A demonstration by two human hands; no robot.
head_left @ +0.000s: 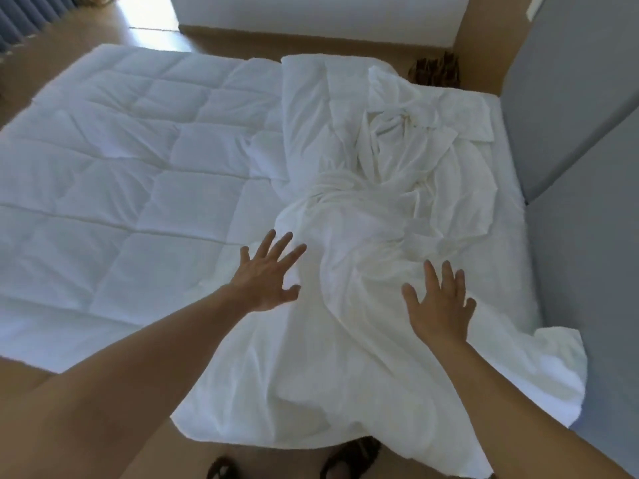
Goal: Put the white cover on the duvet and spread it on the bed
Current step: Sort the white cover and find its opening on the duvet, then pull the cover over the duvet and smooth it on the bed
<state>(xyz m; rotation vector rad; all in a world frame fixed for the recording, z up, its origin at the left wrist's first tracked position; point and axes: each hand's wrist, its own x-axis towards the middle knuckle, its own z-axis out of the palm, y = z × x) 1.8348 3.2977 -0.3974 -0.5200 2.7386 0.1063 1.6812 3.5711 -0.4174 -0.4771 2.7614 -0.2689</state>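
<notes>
I see my left hand (pixel 268 274) with its fingers spread wide, holding nothing. My right hand (pixel 439 302) is spread wide too, and it holds nothing. Both palms face down over the cover (pixel 363 219). I cannot tell if they touch it. The cover lies in a crumpled heap under and past my right hand, and between my two hands. Its near end hangs off the bed (pixel 515 257) below my wrists. The duvet (pixel 121 167) lies flat to the left of my left hand, and its puffy squares show. The cover's left edge lies on top of the duvet just by my left fingers (pixel 276 242). A grey wall (pixel 587 167) stands to the right of my right hand. Brown sandals (pixel 349 458) show on the floor (pixel 79 57) under my arms.
</notes>
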